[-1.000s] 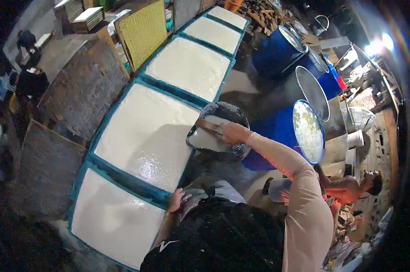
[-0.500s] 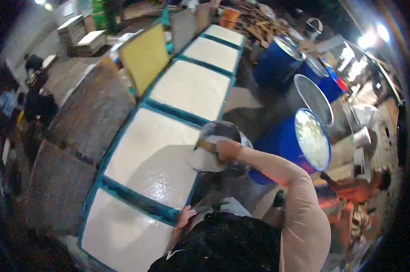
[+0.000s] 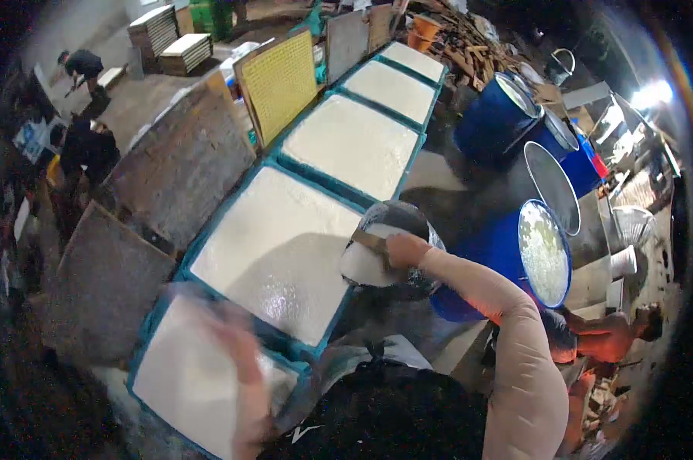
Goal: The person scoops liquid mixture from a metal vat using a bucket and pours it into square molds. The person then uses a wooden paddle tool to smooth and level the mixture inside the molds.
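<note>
My right hand (image 3: 407, 251) grips the brown bar handle (image 3: 369, 241) of a bucket (image 3: 421, 220). A white mass shows inside the bucket, beside the right edge of a square mould (image 3: 258, 175) lined with teal cloth. White, wet-looking filling (image 3: 266, 245) lies level in that mould. My left hand (image 3: 227, 326), smeared by motion, is above the nearest mould's white filling (image 3: 178, 368); its fingers cannot be made out. Whether it touches the surface I cannot tell.
More white-filled moulds (image 3: 346, 146) run away in a row. Blue drums (image 3: 469, 261) stand at right, the nearest holding pale liquid. Dark boards (image 3: 181, 161) and a yellow panel (image 3: 277, 84) lean along the left. Other people (image 3: 90, 146) are at left and a person (image 3: 611, 337) at lower right.
My left hand has moved from the mould's near right edge to above the nearest white filling. My right hand still grips the bucket's handle. The view has shifted slightly.
</note>
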`<state>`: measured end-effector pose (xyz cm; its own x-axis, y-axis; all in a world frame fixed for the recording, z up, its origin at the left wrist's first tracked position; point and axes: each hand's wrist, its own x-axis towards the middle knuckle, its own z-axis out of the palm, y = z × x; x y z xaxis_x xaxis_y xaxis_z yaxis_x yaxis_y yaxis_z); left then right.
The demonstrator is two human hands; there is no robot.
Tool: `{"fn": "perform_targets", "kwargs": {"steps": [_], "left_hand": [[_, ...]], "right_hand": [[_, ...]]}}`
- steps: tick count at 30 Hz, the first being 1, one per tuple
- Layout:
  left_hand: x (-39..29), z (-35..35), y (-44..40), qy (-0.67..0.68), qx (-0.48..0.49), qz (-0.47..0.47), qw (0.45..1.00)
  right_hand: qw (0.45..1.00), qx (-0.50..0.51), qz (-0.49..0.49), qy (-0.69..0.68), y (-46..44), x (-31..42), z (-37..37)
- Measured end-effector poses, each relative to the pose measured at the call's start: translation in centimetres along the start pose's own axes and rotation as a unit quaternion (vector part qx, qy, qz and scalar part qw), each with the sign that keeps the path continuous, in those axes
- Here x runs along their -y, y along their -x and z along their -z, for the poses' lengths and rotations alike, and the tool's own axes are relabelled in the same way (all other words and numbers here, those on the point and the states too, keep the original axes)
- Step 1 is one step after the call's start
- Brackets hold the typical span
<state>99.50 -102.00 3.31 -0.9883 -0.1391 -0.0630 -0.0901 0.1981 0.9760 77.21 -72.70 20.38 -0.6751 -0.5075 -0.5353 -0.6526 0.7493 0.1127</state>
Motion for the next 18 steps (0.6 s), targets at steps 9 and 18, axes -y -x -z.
{"fn": "perform_targets", "kwargs": {"steps": [9, 18], "left_hand": [[-15.1, 15.8, -12.8, -0.443, -0.356, -0.444, 0.693], [-15.7, 10.1, 4.4, -0.476, -0.190, -0.248, 0.822]], "right_hand": [[0.998, -0.028, 0.004, -0.048, 1.4, 0.0, 0.1], [0.993, -0.106, 0.000, -0.052, -0.3, 0.5, -2.0]]}}
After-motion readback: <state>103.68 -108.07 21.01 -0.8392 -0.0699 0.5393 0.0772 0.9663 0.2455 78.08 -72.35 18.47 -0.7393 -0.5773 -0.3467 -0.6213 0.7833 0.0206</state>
